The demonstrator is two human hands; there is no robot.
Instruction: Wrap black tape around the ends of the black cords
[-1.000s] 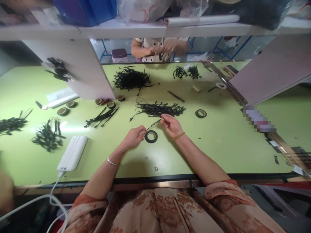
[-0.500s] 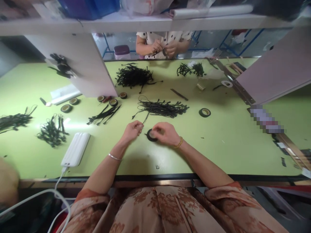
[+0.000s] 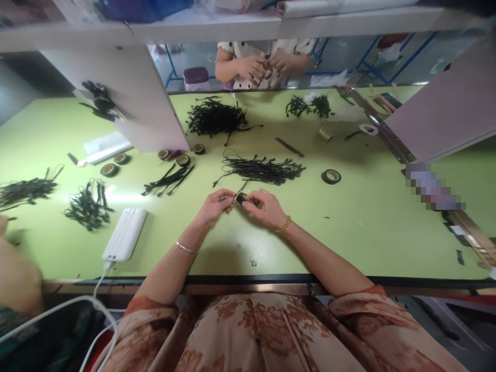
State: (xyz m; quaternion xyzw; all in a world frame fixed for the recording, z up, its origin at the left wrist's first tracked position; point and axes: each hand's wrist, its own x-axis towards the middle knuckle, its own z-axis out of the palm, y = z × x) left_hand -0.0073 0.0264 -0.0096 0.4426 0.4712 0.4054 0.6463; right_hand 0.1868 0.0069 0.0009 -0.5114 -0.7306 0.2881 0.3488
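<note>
My left hand (image 3: 217, 205) pinches a thin black cable (image 3: 243, 186) between thumb and fingers; the cable runs up toward a pile of black cables (image 3: 267, 170) just beyond. Close on its right, my right hand (image 3: 267, 207) is closed around a roll of black tape (image 3: 242, 199), which is tilted on edge and meets the cable near my left fingertips. Exactly how the tape lies on the cable is too small to make out. Another roll of black tape (image 3: 331, 176) lies flat on the green table to the right.
A white power bank (image 3: 124, 235) with a white cord lies at left. Cable bundles (image 3: 87, 206) and several tape rolls (image 3: 109, 170) are spread over the left side. A larger black cable heap (image 3: 216, 118) lies beyond, near a co-worker's hands (image 3: 267, 67). Upright panels (image 3: 127, 98) support a shelf overhead.
My right hand has brought the tape roll up and tilted it against the cable, closer to my left hand. The co-worker's hands have shifted. The view has moved slightly.
</note>
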